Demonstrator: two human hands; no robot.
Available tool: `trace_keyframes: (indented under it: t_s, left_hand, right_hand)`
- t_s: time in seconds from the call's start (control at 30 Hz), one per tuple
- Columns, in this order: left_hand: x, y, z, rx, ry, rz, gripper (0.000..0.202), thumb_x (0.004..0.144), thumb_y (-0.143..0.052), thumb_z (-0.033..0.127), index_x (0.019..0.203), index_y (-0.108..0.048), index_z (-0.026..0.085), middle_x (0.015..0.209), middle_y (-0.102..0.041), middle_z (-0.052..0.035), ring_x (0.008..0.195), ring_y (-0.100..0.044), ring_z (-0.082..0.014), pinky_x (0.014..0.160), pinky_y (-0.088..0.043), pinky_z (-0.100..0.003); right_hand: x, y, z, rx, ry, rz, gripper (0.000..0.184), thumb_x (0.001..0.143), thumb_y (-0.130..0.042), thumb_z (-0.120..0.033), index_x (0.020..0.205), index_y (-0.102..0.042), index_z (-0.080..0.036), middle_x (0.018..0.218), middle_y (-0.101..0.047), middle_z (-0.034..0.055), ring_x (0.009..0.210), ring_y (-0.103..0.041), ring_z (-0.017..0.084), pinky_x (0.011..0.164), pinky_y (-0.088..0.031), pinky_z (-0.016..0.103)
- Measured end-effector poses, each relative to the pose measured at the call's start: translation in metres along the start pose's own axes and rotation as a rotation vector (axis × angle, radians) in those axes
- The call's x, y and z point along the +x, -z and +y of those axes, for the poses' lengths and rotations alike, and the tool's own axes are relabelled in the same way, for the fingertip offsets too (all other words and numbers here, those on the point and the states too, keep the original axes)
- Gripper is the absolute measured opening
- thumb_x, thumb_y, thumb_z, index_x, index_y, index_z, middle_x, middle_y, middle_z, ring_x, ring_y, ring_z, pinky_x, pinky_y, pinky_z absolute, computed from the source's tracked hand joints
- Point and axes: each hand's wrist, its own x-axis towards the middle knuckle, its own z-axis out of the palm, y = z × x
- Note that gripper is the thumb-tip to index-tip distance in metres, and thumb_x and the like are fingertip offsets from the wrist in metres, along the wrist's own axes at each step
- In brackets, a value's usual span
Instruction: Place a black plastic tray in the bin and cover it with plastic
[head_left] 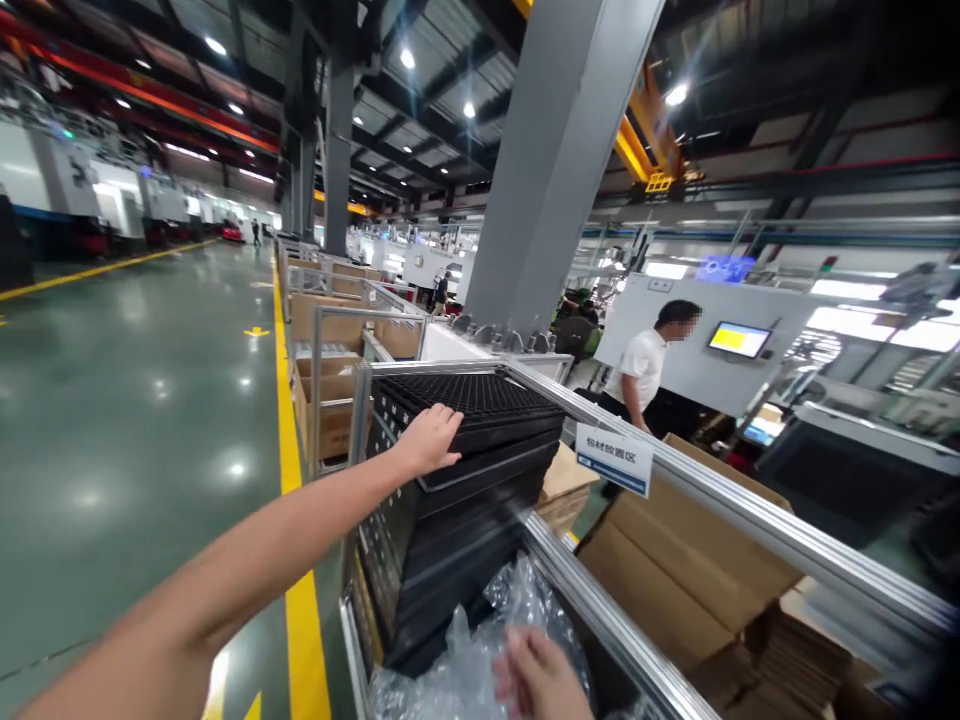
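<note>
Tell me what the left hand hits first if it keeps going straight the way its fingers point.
Probably nothing new: the left hand already rests on the top of the stack of black trays. Sliding on, it would cross the top tray toward the aluminium rail, though depth is unclear.

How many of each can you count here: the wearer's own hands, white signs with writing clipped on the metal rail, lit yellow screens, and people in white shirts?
Hands: 2, the left hand on the black tray stack, the right hand at the clear plastic wrap
White signs: 1
Yellow screens: 1
People in white shirts: 1
Total: 5
</note>
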Motion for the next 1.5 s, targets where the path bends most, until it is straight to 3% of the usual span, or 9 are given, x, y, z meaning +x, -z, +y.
trace_keyframes:
  t_s: [0.13,0.23,0.3,0.43,0.6,0.77,1.07,1.3,1.5]
  left_hand:
    - [-0.028,0.007,0.067,-0.034,0.002,0.073,0.051,0.082,-0.065,0.031,0.124,-0.051,0.005,0.110,-0.061,-0.0208,0.106,-0.053,-0.0353,0.089,-0.046,-0.049]
    - [-0.065,0.013,0.091,-0.145,-0.247,0.110,0.057,0.086,-0.053,0.062,0.126,-0.053,0.021,0.127,-0.059,-0.0083,0.124,-0.047,-0.0278,0.115,-0.030,-0.048]
    - [-0.081,0.022,0.061,-0.303,-0.115,0.233,0.061,0.085,-0.051,0.066,0.128,-0.053,0.024,0.139,-0.052,-0.0076,0.134,-0.039,-0.0285,0.123,-0.011,-0.052]
    - [-0.086,0.037,-0.074,-0.600,0.869,0.191,0.061,0.079,-0.060,0.062,0.119,-0.059,0.016,0.141,-0.049,-0.0145,0.141,-0.030,-0.0351,0.122,-0.014,-0.050]
    - [-0.075,0.028,-0.155,-1.091,1.120,-0.228,0.072,0.064,-0.068,0.073,0.093,-0.069,0.007,0.101,-0.072,-0.0209,0.108,-0.063,-0.0409,0.096,-0.052,-0.053]
    - [-0.100,0.027,-0.126,-1.459,1.177,-0.369,0.059,0.073,-0.071,0.061,0.100,-0.068,0.009,0.091,-0.076,-0.0089,0.096,-0.070,-0.0277,0.086,-0.059,-0.035]
    - [-0.127,0.024,-0.100,-1.571,1.353,-0.180,0.040,0.091,-0.052,0.052,0.089,-0.072,0.018,0.080,-0.076,0.0031,0.084,-0.071,-0.0213,0.093,-0.055,-0.036]
    - [-0.132,0.008,-0.093,-1.464,1.345,0.089,0.021,0.081,-0.071,0.043,0.098,-0.070,0.032,0.098,-0.075,0.0165,0.116,-0.060,-0.0123,0.101,-0.046,-0.020]
    - [-0.123,0.030,-0.081,-1.552,1.370,0.039,0.016,0.086,-0.063,0.026,0.094,-0.071,0.014,0.087,-0.077,-0.0013,0.085,-0.072,-0.0212,0.069,-0.061,-0.028]
  right_hand:
    - [0.069,-0.028,-0.048,0.354,0.049,0.086,0.072,0.071,-0.064,-0.075,0.117,-0.051,-0.021,0.101,-0.071,0.0086,0.088,-0.069,0.022,0.066,-0.056,0.030]
    - [0.088,-0.032,-0.068,0.555,-0.082,0.075,0.071,0.074,-0.058,-0.078,0.115,-0.050,-0.021,0.090,-0.070,0.0060,0.081,-0.069,0.022,0.069,-0.058,0.034]
    - [0.091,-0.032,-0.074,0.540,-0.143,0.034,0.067,0.074,-0.057,-0.078,0.110,-0.054,-0.021,0.080,-0.069,0.0034,0.070,-0.067,0.021,0.064,-0.057,0.035]
    - [0.096,-0.042,-0.094,0.417,-0.154,-0.162,0.064,0.077,-0.060,-0.072,0.118,-0.059,-0.022,0.100,-0.073,0.0055,0.086,-0.069,0.023,0.070,-0.059,0.039]
    - [0.109,-0.059,-0.124,0.487,-0.185,-0.229,0.060,0.078,-0.071,-0.055,0.118,-0.063,-0.011,0.094,-0.076,0.0110,0.091,-0.071,0.026,0.080,-0.059,0.041]
    - [0.092,-0.054,-0.122,0.529,-0.102,-0.148,0.051,0.079,-0.074,-0.042,0.116,-0.064,-0.010,0.091,-0.076,0.0109,0.092,-0.071,0.027,0.084,-0.059,0.042]
    - [0.095,-0.030,-0.109,0.419,0.006,-0.173,0.043,0.073,-0.078,-0.045,0.093,-0.070,-0.007,0.081,-0.076,0.0127,0.081,-0.072,0.027,0.078,-0.059,0.037]
    - [0.111,-0.024,-0.075,0.481,0.139,-0.102,0.044,0.067,-0.082,-0.047,0.089,-0.066,-0.013,0.085,-0.075,0.0060,0.084,-0.071,0.023,0.081,-0.057,0.034]
    - [0.105,-0.023,-0.108,0.394,0.015,-0.087,0.036,0.067,-0.080,-0.043,0.078,-0.067,-0.012,0.071,-0.074,0.0090,0.069,-0.070,0.025,0.063,-0.057,0.032]
